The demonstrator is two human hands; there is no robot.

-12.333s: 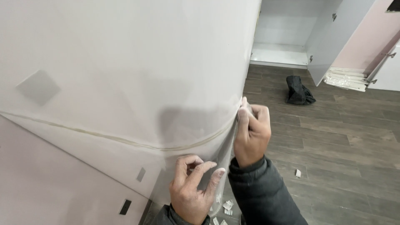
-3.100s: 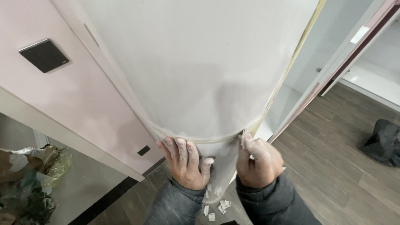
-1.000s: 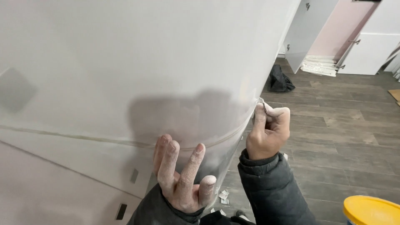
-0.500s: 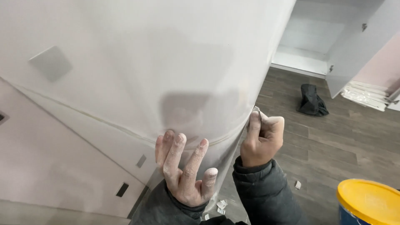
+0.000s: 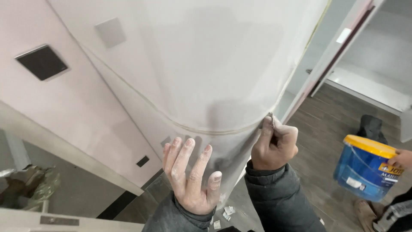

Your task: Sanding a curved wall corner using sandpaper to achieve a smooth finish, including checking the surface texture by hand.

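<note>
Left hand (image 5: pixel 191 178): spread flat against the white panel (image 5: pixel 223 64), bracing it
Right hand (image 5: pixel 274 146): fist pinching the film edge (image 5: pixel 271 120) at the panel's corner
Advice: peel slowly, keeping the panel steady

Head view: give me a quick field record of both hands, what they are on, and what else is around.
left hand: open, palm flat against the white wall corner, fingers spread, dusted white
right hand: closed in a fist at the corner's edge, pinching something small; too small to identify
seam line: thin, curves round the corner just above both hands
floor: dark wood planks, white scraps below the hands
bucket: blue with yellow lid, at right, another person's hand on it
wall plate: dark square, at left
</note>
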